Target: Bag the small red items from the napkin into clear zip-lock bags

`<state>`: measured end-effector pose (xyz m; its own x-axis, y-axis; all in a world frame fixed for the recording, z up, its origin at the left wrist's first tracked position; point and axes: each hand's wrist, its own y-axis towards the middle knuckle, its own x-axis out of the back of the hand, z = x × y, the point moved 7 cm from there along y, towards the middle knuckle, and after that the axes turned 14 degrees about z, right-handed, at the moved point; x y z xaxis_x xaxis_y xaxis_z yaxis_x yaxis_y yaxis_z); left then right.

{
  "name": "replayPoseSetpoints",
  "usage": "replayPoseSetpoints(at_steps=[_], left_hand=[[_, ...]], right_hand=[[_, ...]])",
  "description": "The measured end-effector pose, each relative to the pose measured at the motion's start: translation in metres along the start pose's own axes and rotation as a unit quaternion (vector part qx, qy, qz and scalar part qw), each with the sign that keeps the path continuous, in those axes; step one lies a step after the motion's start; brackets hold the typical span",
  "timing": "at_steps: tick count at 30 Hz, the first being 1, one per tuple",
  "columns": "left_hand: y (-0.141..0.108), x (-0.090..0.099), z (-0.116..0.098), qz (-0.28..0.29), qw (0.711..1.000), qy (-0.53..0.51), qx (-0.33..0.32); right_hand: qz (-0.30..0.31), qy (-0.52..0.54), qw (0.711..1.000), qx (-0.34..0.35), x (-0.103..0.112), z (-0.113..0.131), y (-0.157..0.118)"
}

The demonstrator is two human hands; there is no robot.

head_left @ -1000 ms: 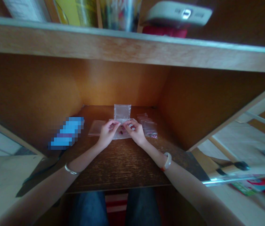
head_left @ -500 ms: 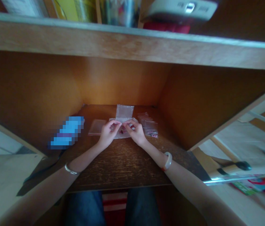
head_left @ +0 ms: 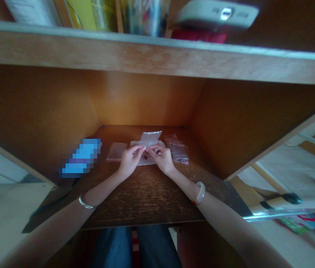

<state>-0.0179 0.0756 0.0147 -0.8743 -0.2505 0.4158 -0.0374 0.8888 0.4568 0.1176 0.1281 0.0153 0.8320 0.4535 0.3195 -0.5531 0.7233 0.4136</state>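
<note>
Pinched nearly closed, the left hand (head_left: pixel 130 160) and right hand (head_left: pixel 162 159) hold a small clear bag (head_left: pixel 151 137) that projects just beyond them; overlapping packets (head_left: pixel 180 152) lie beside the right hand.

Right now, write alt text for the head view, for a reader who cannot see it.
A person's left hand and right hand pinch a small clear bag over pale plastic with reddish pieces on a worn wooden desk. Clear packets lie on both sides; a pixelated blue object sits farther left.
</note>
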Motion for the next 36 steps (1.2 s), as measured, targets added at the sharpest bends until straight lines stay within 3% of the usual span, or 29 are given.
replayPoseSetpoints(at_steps=[10, 18, 23, 28, 31, 36], left_hand=[[-0.001, 0.008, 0.003, -0.047, 0.999, 0.018, 0.011], [0.004, 0.007, 0.006, -0.028, 0.999, 0.029, -0.005], [0.007, 0.014, -0.002, -0.013, 0.992, 0.121, -0.011], [0.002, 0.038, -0.012, -0.014, 0.982, 0.182, 0.049], [-0.006, 0.059, -0.005, -0.024, 0.968, 0.221, 0.12], [-0.022, 0.078, 0.03, 0.048, 0.873, 0.399, 0.275]], right_hand=[[0.006, 0.007, 1.0, -0.003, 0.0, -0.004, 0.001], [-0.003, -0.015, 1.0, 0.024, 0.003, -0.009, 0.003], [-0.017, -0.088, 0.996, 0.023, 0.004, -0.005, 0.007], [0.049, -0.212, 0.976, -0.002, -0.017, 0.011, 0.017], [0.096, -0.269, 0.958, -0.028, -0.038, 0.018, 0.025], [0.175, -0.343, 0.919, -0.081, -0.079, 0.021, 0.03]])
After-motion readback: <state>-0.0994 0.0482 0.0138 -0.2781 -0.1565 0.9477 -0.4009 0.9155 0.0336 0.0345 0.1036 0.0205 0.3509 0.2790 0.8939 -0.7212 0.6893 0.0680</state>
